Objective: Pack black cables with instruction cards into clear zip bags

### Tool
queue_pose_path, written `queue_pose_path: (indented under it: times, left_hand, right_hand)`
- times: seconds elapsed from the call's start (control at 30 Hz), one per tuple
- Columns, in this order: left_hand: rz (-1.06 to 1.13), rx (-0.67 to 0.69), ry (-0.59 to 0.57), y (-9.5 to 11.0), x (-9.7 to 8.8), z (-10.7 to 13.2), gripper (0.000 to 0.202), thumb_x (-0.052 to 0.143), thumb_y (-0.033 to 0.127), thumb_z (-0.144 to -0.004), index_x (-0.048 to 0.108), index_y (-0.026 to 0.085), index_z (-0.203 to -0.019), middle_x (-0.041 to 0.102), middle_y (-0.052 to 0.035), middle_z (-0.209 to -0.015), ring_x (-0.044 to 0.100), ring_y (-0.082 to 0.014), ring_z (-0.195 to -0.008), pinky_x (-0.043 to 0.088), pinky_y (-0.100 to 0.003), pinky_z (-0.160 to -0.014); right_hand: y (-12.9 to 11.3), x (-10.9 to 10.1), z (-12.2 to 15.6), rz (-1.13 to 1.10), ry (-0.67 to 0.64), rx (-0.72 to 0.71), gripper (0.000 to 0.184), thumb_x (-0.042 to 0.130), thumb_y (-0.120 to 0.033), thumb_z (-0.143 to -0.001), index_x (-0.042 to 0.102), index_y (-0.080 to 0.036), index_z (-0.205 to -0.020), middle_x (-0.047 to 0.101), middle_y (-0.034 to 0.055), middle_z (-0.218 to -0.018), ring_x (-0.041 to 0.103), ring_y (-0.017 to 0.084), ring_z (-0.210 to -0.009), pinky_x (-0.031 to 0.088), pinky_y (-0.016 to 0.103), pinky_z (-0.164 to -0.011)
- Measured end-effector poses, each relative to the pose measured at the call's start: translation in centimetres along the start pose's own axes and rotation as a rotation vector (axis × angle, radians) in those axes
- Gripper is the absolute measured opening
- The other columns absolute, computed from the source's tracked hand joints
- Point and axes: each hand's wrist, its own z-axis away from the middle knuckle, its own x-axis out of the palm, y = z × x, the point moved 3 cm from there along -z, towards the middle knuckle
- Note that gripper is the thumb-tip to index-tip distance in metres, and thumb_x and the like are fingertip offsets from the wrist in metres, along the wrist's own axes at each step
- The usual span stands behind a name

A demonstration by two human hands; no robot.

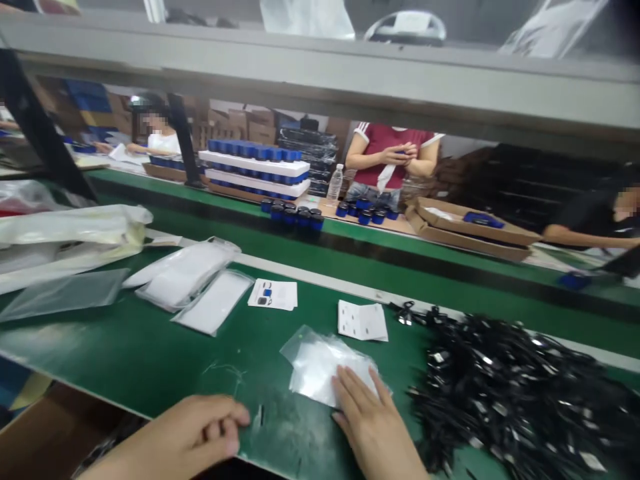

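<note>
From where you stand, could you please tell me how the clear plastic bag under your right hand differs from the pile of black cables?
The clear plastic bag is one flat, see-through piece; the black cables are many dark strands in a tangled heap. Your right hand rests on the bag, not the cables. Both lie on the green bench.

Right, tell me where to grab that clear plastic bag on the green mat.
Pinch the clear plastic bag at its free far corner, coming from the left with the left hand: it lies flat, and the right hand rests on its near side.
</note>
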Motion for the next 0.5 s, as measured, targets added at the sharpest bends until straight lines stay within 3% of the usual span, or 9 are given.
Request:
queue_pose_path:
  times: [0.07,0.13,0.3,0.4,0.5]
  left_hand:
    - [-0.146,0.15,0.085,4.0,-0.8,-2.6,0.024,0.048,0.036,-0.084,0.065,0.025,-0.097,0.066,0.0,-0.086,0.061,-0.0163,-0.077,0.045,-0.023,-0.073]
    - [-0.247,0.238,0.15,6.3,-0.7,-4.7,0.027,0.047,0.033,-0.085,0.062,0.025,-0.107,0.062,-0.0024,-0.102,0.057,-0.019,-0.096,0.042,-0.027,-0.084]
    - [-0.299,0.208,0.231,7.4,1.4,-8.2,0.048,0.051,0.034,-0.081,0.047,0.018,-0.126,0.05,-0.0097,-0.125,0.045,-0.0245,-0.117,0.034,-0.035,-0.099]
    - [-0.318,0.142,0.274,7.4,1.8,-9.5,0.049,0.056,0.029,-0.075,0.052,0.01,-0.119,0.057,-0.014,-0.108,0.05,-0.0298,-0.107,0.036,-0.041,-0.093]
    - [-0.32,0.114,0.297,7.7,1.4,-10.1,0.021,0.058,0.026,-0.069,0.064,0.015,-0.087,0.06,-0.0068,-0.08,0.057,-0.028,-0.086,0.042,-0.038,-0.078]
  right_hand:
    - [-0.8,0.8,1.1,-0.012,0.067,0.036,0.036,0.03,-0.011,-0.093,0.066,-0.014,-0.101,0.071,0.0109,-0.1,0.067,0.023,-0.093,0.043,0.041,-0.092]
    - [-1.4,1.6,2.0,-0.06,0.128,0.063,0.036,0.032,-0.01,-0.093,0.066,-0.015,-0.101,0.071,0.0103,-0.101,0.066,0.022,-0.094,0.043,0.04,-0.094]
    - [-1.2,2.2,2.8,-0.253,0.27,0.237,0.033,0.036,-0.015,-0.094,0.068,-0.021,-0.086,0.074,0.0035,-0.09,0.07,0.017,-0.082,0.049,0.032,-0.088]
    - [-0.8,1.8,2.4,-0.296,0.204,0.251,0.035,0.034,-0.012,-0.094,0.067,-0.021,-0.089,0.073,0.0028,-0.096,0.069,0.016,-0.087,0.05,0.032,-0.09]
    - [-0.6,1.5,2.2,-0.254,0.087,0.188,0.027,0.041,-0.012,-0.091,0.063,-0.017,-0.105,0.068,0.0063,-0.11,0.064,0.02,-0.101,0.05,0.036,-0.093]
